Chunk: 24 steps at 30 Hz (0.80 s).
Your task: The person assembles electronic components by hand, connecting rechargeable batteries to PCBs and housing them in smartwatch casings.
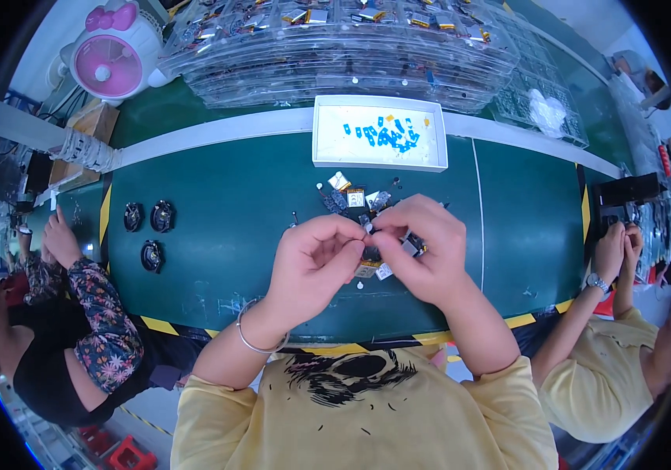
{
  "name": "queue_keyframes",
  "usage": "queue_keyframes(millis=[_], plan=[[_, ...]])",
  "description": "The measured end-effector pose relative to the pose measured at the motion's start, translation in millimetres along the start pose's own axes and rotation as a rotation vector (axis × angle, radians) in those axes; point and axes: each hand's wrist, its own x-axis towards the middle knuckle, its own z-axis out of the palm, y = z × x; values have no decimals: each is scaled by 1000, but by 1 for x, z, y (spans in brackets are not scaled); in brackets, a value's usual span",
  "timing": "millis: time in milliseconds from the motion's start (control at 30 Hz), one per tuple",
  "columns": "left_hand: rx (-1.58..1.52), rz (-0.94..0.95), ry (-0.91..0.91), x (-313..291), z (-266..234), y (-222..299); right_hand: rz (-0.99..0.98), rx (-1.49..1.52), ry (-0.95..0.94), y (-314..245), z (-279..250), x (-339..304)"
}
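Observation:
My left hand (316, 262) and my right hand (427, 244) meet over the middle of the green work table (218, 180). Both pinch at one spot, thumb against forefinger, on a small pale piece (367, 228) too tiny to name. Beneath and behind my fingers lies a loose heap of small electronic parts (337, 201), partly hidden by my hands. Among them are flat silver-white battery cells with yellow-orange tape, such as the cell (356, 197) behind my fingertips and another cell (340, 181) farther back. A small white round bit (359, 286) lies just below the heap.
A white tray (322, 153) with small blue pieces stands behind the heap. Several black round housings (162, 215) sit at the left. Stacked clear plastic trays (335, 66) of parts fill the back, beside a pink-and-white fan (106, 59). Co-workers sit at either side, one wearing a floral sleeve (104, 313).

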Motion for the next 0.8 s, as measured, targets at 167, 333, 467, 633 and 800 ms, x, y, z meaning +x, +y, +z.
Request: queue_keyframes(millis=[167, 333, 467, 633, 800], plan=[[66, 30, 0, -2, 6, 2, -52, -107, -11, 4, 4, -1], [-8, -120, -54, 2, -3, 6, -143, -197, 114, 10, -2, 3], [-25, -88, -40, 0, 0, 1, -290, -193, 129, 1, 6, -1], [85, 13, 47, -2, 8, -2, -321, -253, 140, 4, 9, -1], [347, 38, -27, -2, 1, -5, -274, -217, 52, 8, 2, 4]])
